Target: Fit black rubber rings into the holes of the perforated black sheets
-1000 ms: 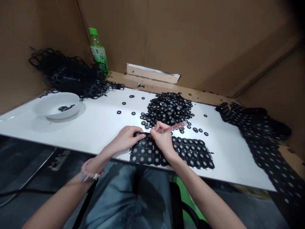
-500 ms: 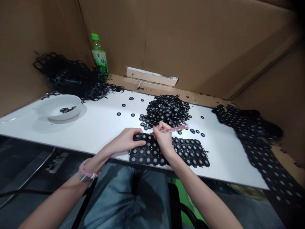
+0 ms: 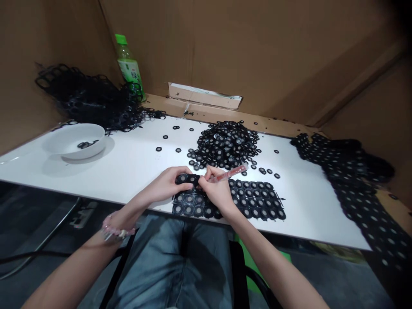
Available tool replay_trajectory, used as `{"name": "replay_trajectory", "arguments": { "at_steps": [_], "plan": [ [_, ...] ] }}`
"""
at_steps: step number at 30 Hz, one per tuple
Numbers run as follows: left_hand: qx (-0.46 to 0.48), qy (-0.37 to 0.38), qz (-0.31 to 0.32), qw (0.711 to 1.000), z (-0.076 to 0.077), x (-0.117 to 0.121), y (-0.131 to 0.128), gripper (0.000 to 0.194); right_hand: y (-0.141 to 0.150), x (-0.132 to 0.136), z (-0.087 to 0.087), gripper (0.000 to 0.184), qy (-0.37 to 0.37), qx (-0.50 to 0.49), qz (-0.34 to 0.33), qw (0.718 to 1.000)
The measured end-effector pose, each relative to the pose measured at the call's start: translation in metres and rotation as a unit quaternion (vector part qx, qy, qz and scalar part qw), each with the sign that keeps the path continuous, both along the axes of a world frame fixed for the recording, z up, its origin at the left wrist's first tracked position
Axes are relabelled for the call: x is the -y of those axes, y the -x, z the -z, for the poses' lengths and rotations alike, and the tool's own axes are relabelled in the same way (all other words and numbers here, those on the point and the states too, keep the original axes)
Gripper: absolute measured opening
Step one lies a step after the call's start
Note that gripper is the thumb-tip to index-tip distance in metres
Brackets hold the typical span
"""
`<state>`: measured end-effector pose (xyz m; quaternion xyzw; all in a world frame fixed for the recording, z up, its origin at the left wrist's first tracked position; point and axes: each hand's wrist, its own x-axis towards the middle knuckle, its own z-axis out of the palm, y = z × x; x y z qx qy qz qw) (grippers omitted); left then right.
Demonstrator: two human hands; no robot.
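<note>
A black rubber sheet of round, grey-centred rings (image 3: 257, 201) lies along the table's front edge. My left hand (image 3: 165, 184) pinches its back left corner between thumb and fingers, and the back row there looks lifted and bent. My right hand (image 3: 220, 193) is closed around a slim pen-like tool with a clear red handle (image 3: 230, 173). The tool's tip is hidden by the fingers, which meet the sheet's back row close to my left hand. Just behind both hands rises a heap of loose black rings (image 3: 227, 143).
At the left stands a white bowl (image 3: 72, 152) with a few black pieces inside. Behind it are tangled black webbing (image 3: 86, 101) and a green bottle (image 3: 130, 73). Another long dotted black sheet (image 3: 357, 201) drapes over the table's right side. Cardboard walls (image 3: 257, 56) enclose the table.
The sheet's back left row has come up and bent between my hands. My left fingers have closed further over its corner; the right hand keeps the tool. The view has shifted slightly.
</note>
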<state>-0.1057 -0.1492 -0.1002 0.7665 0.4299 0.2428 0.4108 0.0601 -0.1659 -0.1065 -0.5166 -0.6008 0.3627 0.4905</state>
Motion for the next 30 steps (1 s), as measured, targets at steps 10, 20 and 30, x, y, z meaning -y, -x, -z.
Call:
{"name": "replay_trajectory", "arguments": {
  "at_steps": [10,20,30],
  "plan": [
    [0.085,0.067,-0.01,0.994,-0.002,0.0,-0.006,0.021,0.006,0.005,0.001,0.026,-0.056,0.072,-0.037,0.995],
    [-0.025,0.104,-0.008,0.994,-0.015,0.014,0.013,0.045,-0.005,-0.002,0.006,0.026,0.05,-0.192,0.023,0.98],
    [-0.005,0.019,-0.073,0.997,-0.007,0.038,-0.003,0.046,-0.004,0.011,-0.003,0.026,0.028,-0.118,-0.014,0.993]
  ]
}}
